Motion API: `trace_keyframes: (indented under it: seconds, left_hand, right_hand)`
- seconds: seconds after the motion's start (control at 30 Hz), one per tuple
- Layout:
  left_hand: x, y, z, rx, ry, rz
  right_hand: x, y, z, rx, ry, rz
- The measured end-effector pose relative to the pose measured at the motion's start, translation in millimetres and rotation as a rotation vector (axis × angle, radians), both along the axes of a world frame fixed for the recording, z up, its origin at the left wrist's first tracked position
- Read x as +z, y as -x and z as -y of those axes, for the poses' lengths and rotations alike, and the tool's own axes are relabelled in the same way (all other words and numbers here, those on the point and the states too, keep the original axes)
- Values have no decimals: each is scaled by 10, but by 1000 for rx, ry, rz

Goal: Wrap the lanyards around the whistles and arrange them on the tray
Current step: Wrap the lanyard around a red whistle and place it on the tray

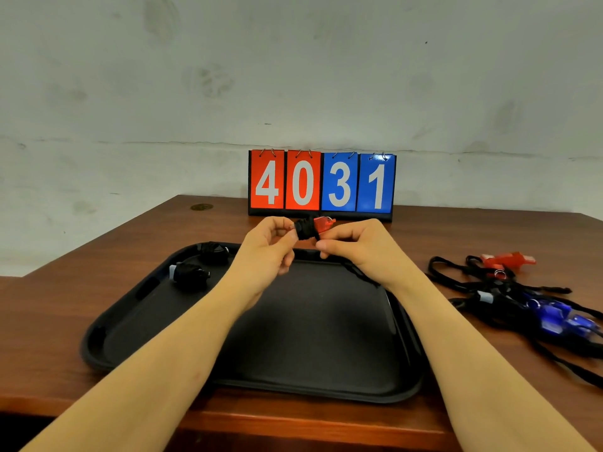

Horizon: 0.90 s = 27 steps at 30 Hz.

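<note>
While both hands are working above the tray, the red whistle is getting the last turns of its black lanyard.

The left hand is pinching one end of the whistle with curled fingers, and the right hand is pinching the other side, apparently feeding the loose lanyard tail that is trailing down under its wrist. Two wrapped whistles are already lying in the tray's far left corner. More unwrapped whistles, one red and some blue, are lying tangled on the table to the right, in front of a scoreboard reading 4031. The wrapping looks nearly done; the next move probably calls for winding in the remaining tail, tucking its end, then setting the bundle beside the other two.
</note>
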<state>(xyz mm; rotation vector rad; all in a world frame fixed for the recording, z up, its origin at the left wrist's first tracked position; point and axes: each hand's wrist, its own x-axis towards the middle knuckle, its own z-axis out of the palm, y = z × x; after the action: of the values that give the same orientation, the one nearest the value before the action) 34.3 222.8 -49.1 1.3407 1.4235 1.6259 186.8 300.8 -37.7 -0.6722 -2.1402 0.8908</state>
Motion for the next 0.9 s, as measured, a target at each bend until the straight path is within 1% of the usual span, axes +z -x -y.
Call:
trace_keyframes:
  seconds: [0.13,0.23,0.37,0.47,0.57,0.67,0.73,0.9]
  left_hand:
    - [-6,17,-22,66,7,19]
    - [-32,46,-58,159,10,-3]
    - [-83,93,-119,265,7,-114]
    - [-81,86,-121,303,21,-232]
    - [-77,70,-105,290,11,-363]
    - [-80,55,-85,259,-3,-475]
    - [-76,38,-66,228,-22,-502]
    - [-70,3,-29,114,-32,-530]
  right_hand:
    - [8,5,15,40,23,45]
    - [32,2,49,79,37,55]
    - [53,-4,69,86,5,41]
    - [20,33,36,-18,-137,41]
    - [-2,66,31,-82,-291,-2]
    - [-22,76,37,-120,-356,28]
    - [-26,67,48,-139,-341,21]
    - [-11,42,66,-172,-241,-88]
